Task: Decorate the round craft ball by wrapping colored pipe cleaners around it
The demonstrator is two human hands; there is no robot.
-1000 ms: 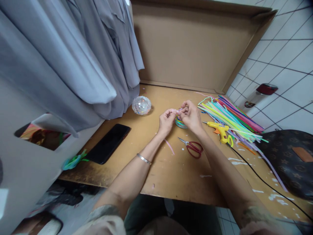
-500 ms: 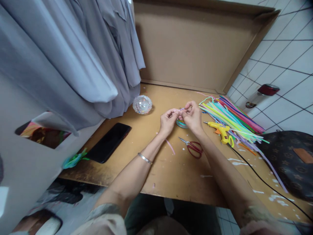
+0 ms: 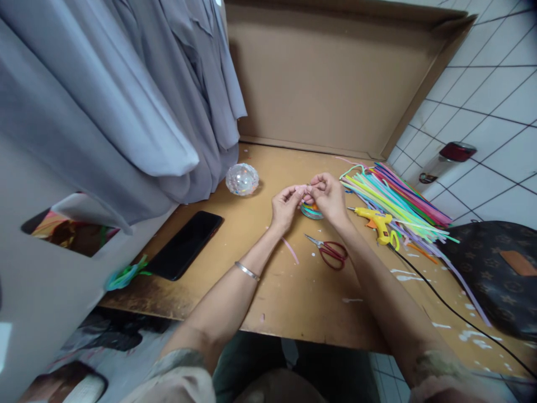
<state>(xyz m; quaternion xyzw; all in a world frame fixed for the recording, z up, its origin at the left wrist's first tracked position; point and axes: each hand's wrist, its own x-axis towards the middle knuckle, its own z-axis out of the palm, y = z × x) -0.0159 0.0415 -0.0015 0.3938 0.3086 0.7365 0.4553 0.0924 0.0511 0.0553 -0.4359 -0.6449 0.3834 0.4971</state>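
My left hand [image 3: 287,206] and my right hand [image 3: 329,197] meet above the middle of the table, fingertips pinched together. Whatever they pinch is too small and covered by the fingers to name. Just under my right hand sits a round container [image 3: 311,211] with a teal rim, partly hidden. Red-handled scissors [image 3: 333,254] lie nearer to me, below my right hand. A thin pink strip [image 3: 290,251] rests beside my left wrist. Right of my right hand is a yellow glue gun [image 3: 377,223].
A clear bowl [image 3: 242,179] and black phone [image 3: 187,244] lie left. Colourful pipe cleaners [image 3: 403,196], a black cord and a dark bag [image 3: 495,274] are at right. Cardboard [image 3: 335,84] stands behind; a grey curtain [image 3: 168,101] hangs left.
The view has shifted slightly. My fingers have moved a little closer together, and the small purple piece seen between them earlier is now hidden.
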